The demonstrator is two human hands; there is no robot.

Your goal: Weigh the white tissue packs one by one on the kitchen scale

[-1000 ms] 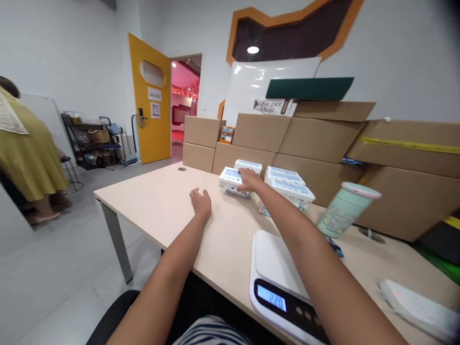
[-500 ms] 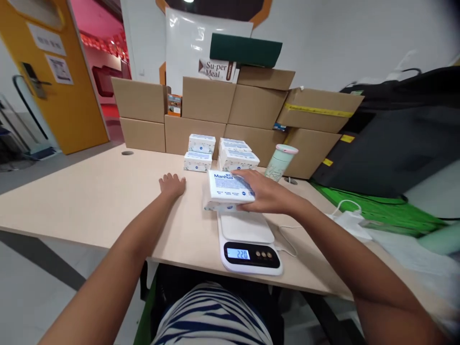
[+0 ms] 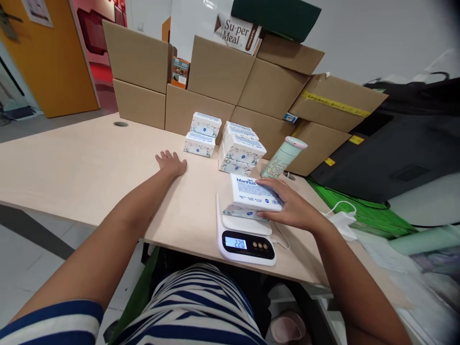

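My right hand [image 3: 287, 203] is wrapped round the right end of a white tissue pack [image 3: 247, 196] printed "Manhua". The pack is over the back part of a white digital scale [image 3: 220, 235]; whether its underside touches the plate I cannot tell. The lit display [image 3: 235, 243] reads 220. My left hand [image 3: 171, 163] lies flat on the table with fingers spread, holding nothing. Beyond it stands a stack of two tissue packs [image 3: 201, 143], and to the right of that another stack of tissue packs [image 3: 244, 148].
A pale green bottle [image 3: 282, 158] stands on the table [image 3: 89, 177] behind my right hand. Cardboard boxes [image 3: 219, 67] form a wall along the back. A white cable [image 3: 283, 237] runs by the scale, and a dark bag [image 3: 402, 139] is at the right.
My right hand has carried the tissue pack rightward, over the scale. My left hand stays flat on the table. The view has tilted downward.
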